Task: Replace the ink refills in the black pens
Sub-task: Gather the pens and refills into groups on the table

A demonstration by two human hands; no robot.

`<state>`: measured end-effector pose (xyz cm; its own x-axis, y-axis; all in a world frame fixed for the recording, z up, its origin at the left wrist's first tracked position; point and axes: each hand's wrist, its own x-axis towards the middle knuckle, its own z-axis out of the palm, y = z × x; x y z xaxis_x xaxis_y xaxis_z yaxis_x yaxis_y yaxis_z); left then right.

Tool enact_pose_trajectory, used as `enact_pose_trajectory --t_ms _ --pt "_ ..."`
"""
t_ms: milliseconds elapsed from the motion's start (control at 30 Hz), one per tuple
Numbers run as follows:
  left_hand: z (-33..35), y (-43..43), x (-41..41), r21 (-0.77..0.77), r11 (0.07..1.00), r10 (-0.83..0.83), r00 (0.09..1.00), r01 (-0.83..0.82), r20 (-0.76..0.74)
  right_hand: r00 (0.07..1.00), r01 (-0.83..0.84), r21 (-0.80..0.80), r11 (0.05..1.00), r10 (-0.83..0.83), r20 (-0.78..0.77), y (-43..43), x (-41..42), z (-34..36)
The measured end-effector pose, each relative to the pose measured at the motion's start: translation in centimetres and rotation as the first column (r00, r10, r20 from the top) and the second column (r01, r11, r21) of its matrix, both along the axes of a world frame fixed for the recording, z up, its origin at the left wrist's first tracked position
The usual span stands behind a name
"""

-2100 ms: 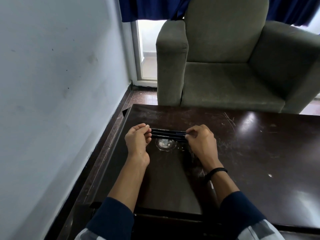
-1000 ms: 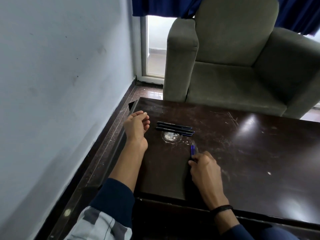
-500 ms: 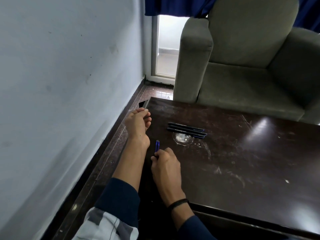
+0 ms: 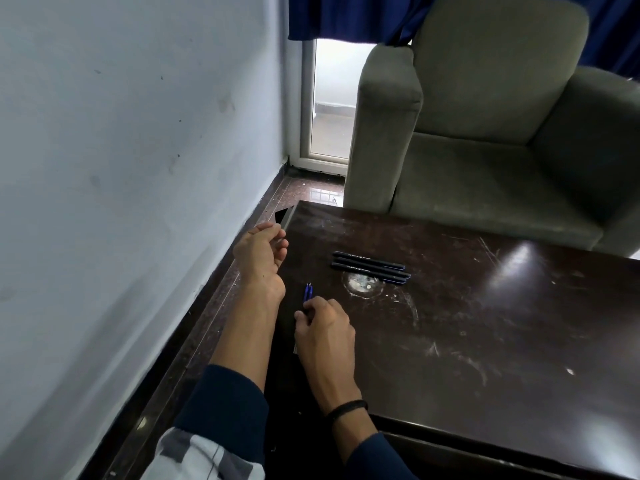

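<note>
Right hand (image 4: pixel 323 329): nearest the camera, resting on the desk (image 4: pixel 485 341), fingers pinched on the near ends of the refills (image 4: pixel 308 292).
Refills: thin blue sticks, two tips visible side by side, pointing away from the person; the near ends are hidden under the fingers, so the exact count cannot be told.
Left hand (image 4: pixel 259 252): farther out, at the desk's left edge by the wall (image 4: pixel 121 168), fingers loosely curled and holding nothing that shows.
Pens (image 4: pixel 370 267): three black ones, lying side by side and touching, crosswise on the desk beyond the refills, their near side over a pale ring mark (image 4: pixel 362 284). All look assembled; no barrel is open yet.
Step in hand: judged to be setting the refills down within reach before opening a pen.
How to do it well: lay the refills flat and parallel, clear of the desk's left edge, since thin round sticks likely roll. Keep them apart from the pens so new and old do not mix later.
Next move calls for: both hands on one pen, one steadying the barrel, the other twisting the end off.
Risk: small parts, such as a spring or tip, could slip off the glossy top.
Beyond: an armchair (image 4: pixel 485 133), not involved.
</note>
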<state>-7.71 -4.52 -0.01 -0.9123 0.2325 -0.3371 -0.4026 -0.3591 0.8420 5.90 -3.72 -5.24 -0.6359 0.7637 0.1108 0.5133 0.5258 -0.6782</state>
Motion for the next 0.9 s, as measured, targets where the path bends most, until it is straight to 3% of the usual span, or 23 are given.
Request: enact_pose_trajectory --t_ms 233,400,600,733,900 --pt "0.3 -0.1 0.0 0.009 1.0 0.002 1.0 -0.002 0.003 0.98 0.182 -0.067 0.981 -0.187 -0.071 3.2 2.2 0.8" --pt "0.3 0.2 0.3 -0.047 0.998 -0.055 0.998 0.052 -0.045 0.975 0.223 0.024 0.975 -0.222 -0.024 8.5 3.7 1.4" --pt "0.1 0.8 0.7 -0.102 0.984 -0.153 0.985 0.145 -0.081 0.993 0.062 0.041 0.997 -0.066 0.096 11.2 4.6 1.5" --pt "0.0 0.9 0.7 -0.113 0.982 -0.165 0.982 0.154 -0.091 0.997 0.014 0.23 0.973 -0.031 0.073 12.9 4.5 1.2" --pt "-0.3 0.9 0.6 -0.125 0.978 -0.179 0.979 0.167 -0.094 0.931 -0.208 0.26 0.943 0.109 0.348 16.2 2.4 2.0"
